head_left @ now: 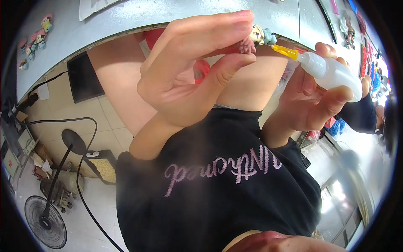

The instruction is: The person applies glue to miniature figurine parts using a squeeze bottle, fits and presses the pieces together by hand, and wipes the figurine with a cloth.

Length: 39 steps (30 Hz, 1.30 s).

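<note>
My left hand (184, 71) is closed in a pinch, thumb and fingers gripping a small painted figurine (257, 34) with pink, cream and blue-green parts. The fingertips cover some of it. My right hand (308, 103) is wrapped round a translucent white squeeze bottle (333, 74), which lies tilted with its nozzle pointing left. Its yellow tapered tip (285, 52) ends in a thin needle close to the figurine's lower right side; whether they touch, I cannot tell. Both hands are raised over my lap, near the table edge.
Several small figurines (40, 38) lie on the left of the grey table (168, 12). More figurines (347, 33) and red items (363, 61) are at the right. Below stand a black fan (45, 222) and a dark cable (79, 180). A dark sleeve (359, 113) of another person shows at the right.
</note>
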Motion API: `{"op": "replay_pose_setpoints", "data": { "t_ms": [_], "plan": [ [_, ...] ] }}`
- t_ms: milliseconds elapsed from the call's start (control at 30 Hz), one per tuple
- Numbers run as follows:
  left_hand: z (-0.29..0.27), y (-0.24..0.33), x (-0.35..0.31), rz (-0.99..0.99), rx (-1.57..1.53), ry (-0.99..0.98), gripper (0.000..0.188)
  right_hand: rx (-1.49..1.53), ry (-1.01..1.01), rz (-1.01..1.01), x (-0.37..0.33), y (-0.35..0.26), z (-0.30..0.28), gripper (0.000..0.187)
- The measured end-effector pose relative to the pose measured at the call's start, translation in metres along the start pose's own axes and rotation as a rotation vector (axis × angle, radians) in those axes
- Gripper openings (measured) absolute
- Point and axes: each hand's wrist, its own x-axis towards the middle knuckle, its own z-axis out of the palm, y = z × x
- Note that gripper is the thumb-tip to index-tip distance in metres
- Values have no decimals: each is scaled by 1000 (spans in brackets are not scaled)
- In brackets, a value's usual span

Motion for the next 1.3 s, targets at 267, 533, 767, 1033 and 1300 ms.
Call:
{"op": "replay_pose_setpoints", "data": {
  "t_ms": [267, 533, 767, 1033, 1300],
  "plan": [
    [12, 10, 6, -131, -121, 176, 34, -62, -49, 68, 3, -2, 2, 24],
    [0, 8, -4, -304, -141, 178, 36, 243, 144, -85, -2, 10, -16, 21],
    [-4, 8, -4, -298, -175, 141, 37, 157, 139, -191, -2, 20, 1, 25],
    [-3, 7, -3, -283, -99, 143, 33, 88, 28, -192, -3, 14, 9, 31],
    [-6, -2, -7, -236, -48, 108, 33, -21, 257, -160, -3, 11, 15, 37]
  ]
}}
